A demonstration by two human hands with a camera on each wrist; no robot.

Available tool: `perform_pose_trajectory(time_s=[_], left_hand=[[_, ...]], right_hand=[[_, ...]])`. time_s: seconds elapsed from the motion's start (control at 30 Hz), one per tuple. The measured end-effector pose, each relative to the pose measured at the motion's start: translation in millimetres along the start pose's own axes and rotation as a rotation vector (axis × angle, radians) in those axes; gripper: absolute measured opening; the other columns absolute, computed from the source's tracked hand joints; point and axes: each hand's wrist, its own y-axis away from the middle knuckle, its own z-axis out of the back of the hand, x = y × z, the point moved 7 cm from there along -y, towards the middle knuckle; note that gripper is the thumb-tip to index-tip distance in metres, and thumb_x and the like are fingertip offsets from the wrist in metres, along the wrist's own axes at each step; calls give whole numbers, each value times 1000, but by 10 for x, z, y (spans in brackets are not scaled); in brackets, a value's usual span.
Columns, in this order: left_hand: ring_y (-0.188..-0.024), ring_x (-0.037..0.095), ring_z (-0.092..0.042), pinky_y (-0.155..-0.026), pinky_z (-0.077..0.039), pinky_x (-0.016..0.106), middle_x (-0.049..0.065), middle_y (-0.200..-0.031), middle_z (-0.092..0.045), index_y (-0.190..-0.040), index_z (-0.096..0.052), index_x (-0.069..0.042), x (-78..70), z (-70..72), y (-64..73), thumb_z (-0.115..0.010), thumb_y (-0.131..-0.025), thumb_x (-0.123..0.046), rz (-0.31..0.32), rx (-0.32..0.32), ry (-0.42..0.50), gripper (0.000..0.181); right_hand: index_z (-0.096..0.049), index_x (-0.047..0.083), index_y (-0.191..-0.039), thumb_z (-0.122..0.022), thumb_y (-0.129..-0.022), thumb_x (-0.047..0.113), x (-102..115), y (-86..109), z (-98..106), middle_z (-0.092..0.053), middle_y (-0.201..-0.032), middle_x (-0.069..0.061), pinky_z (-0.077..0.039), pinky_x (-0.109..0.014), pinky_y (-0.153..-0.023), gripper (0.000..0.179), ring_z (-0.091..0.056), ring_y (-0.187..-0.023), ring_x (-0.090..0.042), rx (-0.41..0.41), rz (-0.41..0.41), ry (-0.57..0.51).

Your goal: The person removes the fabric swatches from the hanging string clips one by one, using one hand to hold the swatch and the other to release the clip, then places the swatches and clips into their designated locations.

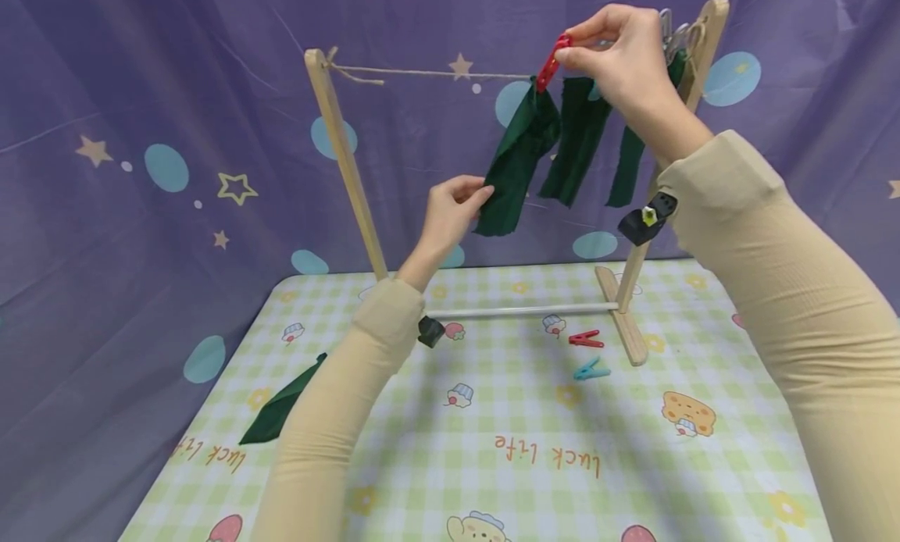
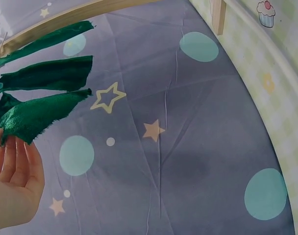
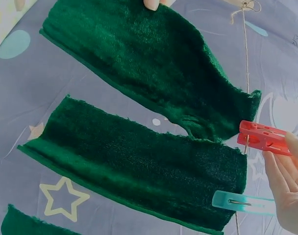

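My right hand (image 1: 629,62) pinches a red clothespin (image 1: 551,64) between thumb and fingers. In the right wrist view, the clothespin's jaws are at the top corner of a green velvety cloth (image 3: 134,58), right at the string (image 3: 246,58). Lower down, my left hand (image 1: 450,208) holds the side edge of this same cloth between thumb and fingers, and the cloth slants away from its pinned corner. Beside it hangs a second green cloth (image 3: 139,156), fixed to the line by a light blue clothespin (image 3: 244,202). A third green strip (image 1: 626,167) hangs farther right, partly behind my right hand.
The string runs between two wooden posts (image 1: 346,159) joined by a white bar (image 1: 523,311) near the tabletop. A red clothespin (image 1: 587,339) and a blue clothespin (image 1: 591,369) lie by the right foot (image 1: 622,315). Another green cloth (image 1: 281,405) lies left, partly behind my left sleeve.
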Motion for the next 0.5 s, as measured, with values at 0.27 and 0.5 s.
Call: perform_pose_trajectory(time_s=[0.27, 0.5], left_hand=[[-76, 18, -58, -69, -46, 24, 14, -89, -64, -100, -65, 0, -31, 24, 85, -62, -84, -18, -20, 59, -92, 24], [-86, 17, -59, -74, -47, 26, 9, -99, -65, -104, -65, -4, 67, 28, 251, -60, -85, -21, 58, 206, -196, 25]], right_hand=[[-65, 7, -97, -69, -73, 22, 5, 21, 62, -62, -92, 2, -43, -19, -84, 28, -57, -82, -8, -1, -35, -56], [-64, 10, -95, -71, -73, 21, -58, 121, 110, -63, -90, 4, -41, -20, -80, 26, -58, -78, -7, 45, -52, -92]])
